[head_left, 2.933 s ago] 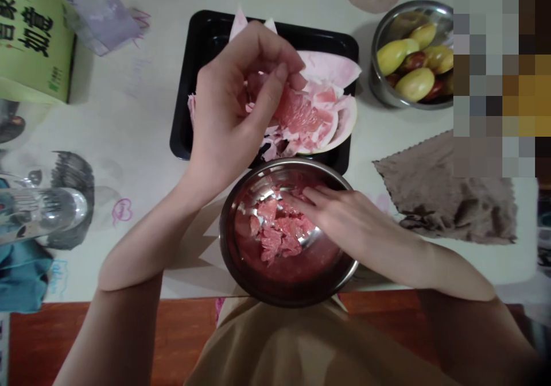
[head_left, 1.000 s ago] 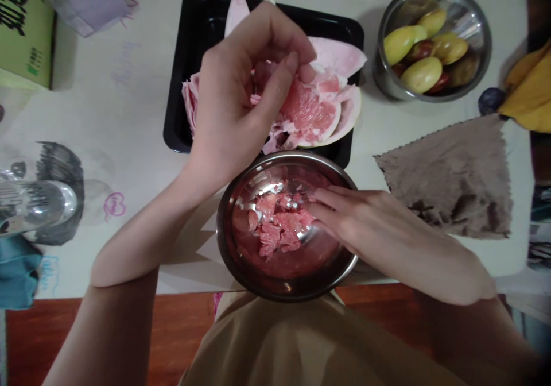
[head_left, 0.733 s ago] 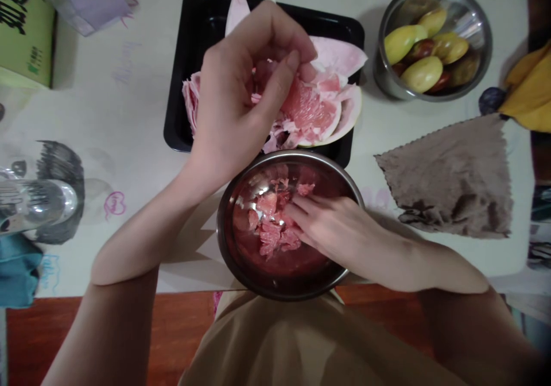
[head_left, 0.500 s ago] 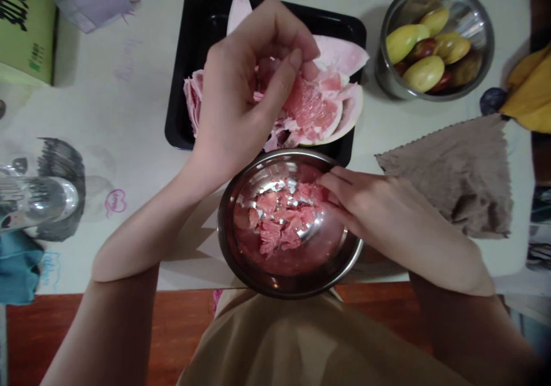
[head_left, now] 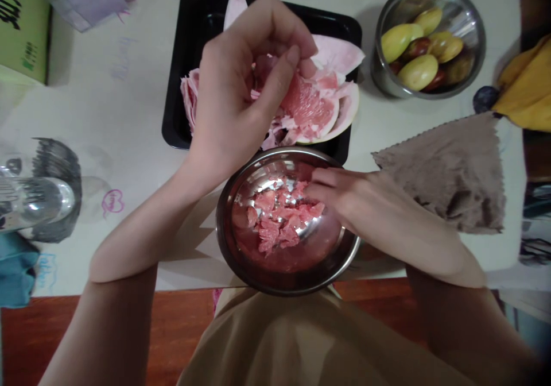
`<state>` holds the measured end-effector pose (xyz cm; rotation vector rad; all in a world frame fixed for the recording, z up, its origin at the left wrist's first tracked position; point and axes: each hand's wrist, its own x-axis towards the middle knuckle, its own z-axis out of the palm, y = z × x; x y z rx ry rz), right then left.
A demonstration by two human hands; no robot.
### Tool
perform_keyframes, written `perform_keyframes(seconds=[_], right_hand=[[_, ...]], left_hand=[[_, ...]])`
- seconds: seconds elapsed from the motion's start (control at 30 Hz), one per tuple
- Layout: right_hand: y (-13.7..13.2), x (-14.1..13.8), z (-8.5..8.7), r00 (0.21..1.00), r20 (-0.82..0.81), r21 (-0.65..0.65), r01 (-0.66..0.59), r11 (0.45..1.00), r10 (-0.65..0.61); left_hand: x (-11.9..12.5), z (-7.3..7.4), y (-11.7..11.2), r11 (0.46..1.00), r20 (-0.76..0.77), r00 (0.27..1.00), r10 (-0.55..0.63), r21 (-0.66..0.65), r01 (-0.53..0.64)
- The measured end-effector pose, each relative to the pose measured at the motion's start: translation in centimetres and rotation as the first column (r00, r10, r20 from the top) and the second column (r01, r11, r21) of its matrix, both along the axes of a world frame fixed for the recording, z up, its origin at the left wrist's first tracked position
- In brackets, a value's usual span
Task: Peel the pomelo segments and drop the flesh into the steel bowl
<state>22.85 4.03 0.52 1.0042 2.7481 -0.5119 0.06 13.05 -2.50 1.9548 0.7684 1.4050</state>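
The pomelo segment (head_left: pixel 309 100) is held above the black tray (head_left: pixel 189 35) by the left hand (head_left: pixel 235 99). The grip of this hand is closed on the segment. The thumb (head_left: pixel 278 81) is pressed along its near side and the curled fingers are wrapped over its far end, so that the exposed pink flesh is turned towards the right. Pale pink peel pieces (head_left: pixel 340 56) are piled in the tray beneath and beside the segment.

The steel bowl (head_left: pixel 226 248) is placed at the near edge of the tabletop (head_left: pixel 112 116), just in front of the tray. Loose flesh pieces (head_left: pixel 278 222) are collected at its bottom. The right hand (head_left: pixel 370 211) is laid across the right rim of the bowl, with its fingertips (head_left: pixel 313 189) drawn together and set against the uppermost pieces. The grip of this hand is nearly closed. Whether a piece is actually pinched between the fingers cannot be determined.

A second metal bowl (head_left: pixel 471 21), filled with green and red-brown fruit (head_left: pixel 416 71), is located at the far right, well apart from both hands. A brown cloth (head_left: pixel 447 168) is spread on the tabletop to the right of the right hand. A green box (head_left: pixel 21 30) is located at the far left corner, and a clear glass vessel (head_left: pixel 34 202) near the left edge.
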Motion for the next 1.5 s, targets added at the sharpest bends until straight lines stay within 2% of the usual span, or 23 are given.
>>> perform_keyframes(seconds=[0.07, 0.13, 0.17, 0.23, 0.27, 0.3, 0.37, 0.47, 0.5, 0.57, 0.7, 0.83, 1.03, 1.13, 1.23, 1.37, 1.5], right_hand=[[0.0, -0.4, -1.0, 0.993, -0.085, -0.064, -0.083, 0.994, 0.077], [-0.2, -0.5, -2.2, 0.976, -0.177, -0.094, -0.143, 0.985, 0.125], [-0.3, -0.6, -2.7, 0.969, -0.204, -0.100, -0.160, 0.982, 0.138], [-0.4, -0.7, -3.2, 0.967, -0.215, -0.104, -0.158, 0.982, 0.133], [-0.3, -0.9, -3.3, 0.973, -0.201, -0.105, -0.140, 0.985, 0.116], [-0.2, -1.1, -3.2, 0.978, -0.187, -0.099, -0.108, 0.989, 0.088], [0.3, -1.5, -2.8, 0.984, -0.174, -0.071, -0.039, 0.997, 0.026], [0.9, -1.9, -2.3, 0.986, -0.168, -0.012, 0.011, 1.000, -0.013], [1.0, -1.9, -2.2, 0.988, -0.153, 0.005, 0.004, 1.000, -0.003], [0.9, -1.9, -2.4, 0.994, -0.101, 0.038, -0.027, 0.999, 0.030], [-0.1, -1.1, -2.9, 0.995, -0.017, 0.091, -0.100, 0.991, 0.102], [-0.9, 0.3, -2.8, 0.989, -0.029, 0.106, -0.143, 0.984, 0.147], [-0.8, -0.9, -1.9, 0.994, -0.047, 0.059, -0.098, 0.993, 0.101], [-1.4, -0.7, -2.2, 0.969, -0.164, -0.024, -0.192, 0.981, 0.186], [-2.0, 0.4, -2.7, 0.936, -0.254, -0.102, -0.278, 0.955, 0.245], [-1.7, 0.9, -3.2, 0.960, -0.188, -0.083, -0.227, 0.970, 0.208], [-0.9, 0.6, -3.0, 0.977, -0.125, -0.020, -0.179, 0.984, 0.175]], left_hand=[[0.3, 0.2, -0.4, 0.999, -0.035, 0.999, -0.035, -0.006, 0.035], [0.4, 0.3, -0.7, 0.998, -0.017, 0.999, 0.037, -0.050, -0.038], [0.5, 0.4, -0.7, 0.999, -0.041, 0.999, -0.023, -0.027, 0.022], [0.5, 0.4, -0.7, 0.999, 0.033, 0.999, 0.034, 0.019, -0.035], [0.5, 0.4, -0.6, 1.000, 0.018, 0.999, 0.030, 0.002, -0.030], [0.5, 0.3, -0.6, 1.000, -0.018, 0.999, -0.027, 0.008, 0.027], [0.6, 0.3, -0.6, 0.999, 0.030, 0.999, 0.030, -0.012, -0.030], [0.8, 0.2, -0.6, 1.000, 0.037, 0.999, 0.019, 0.012, -0.020], [0.8, 0.2, -0.6, 0.999, 0.033, 0.999, -0.012, 0.038, 0.010], [0.9, 0.1, -0.6, 1.000, 0.053, 0.998, 0.024, -0.009, -0.024], [0.8, 0.2, -0.6, 1.000, 0.069, 0.998, 0.010, -0.006, -0.009], [0.8, 0.3, -0.8, 0.999, 0.063, 0.998, 0.029, -0.039, -0.027], [0.8, 0.5, -1.1, 0.995, 0.039, 0.998, 0.054, -0.085, -0.051], [0.8, 0.5, -1.0, 0.995, 0.030, 0.998, 0.051, -0.090, -0.048], [0.8, 0.3, -0.8, 0.999, 0.048, 0.998, 0.038, -0.036, -0.037], [0.8, 0.2, -0.6, 1.000, 0.046, 0.999, 0.009, 0.011, -0.010], [0.7, 0.2, -0.6, 1.000, 0.028, 1.000, 0.015, -0.006, -0.014]])
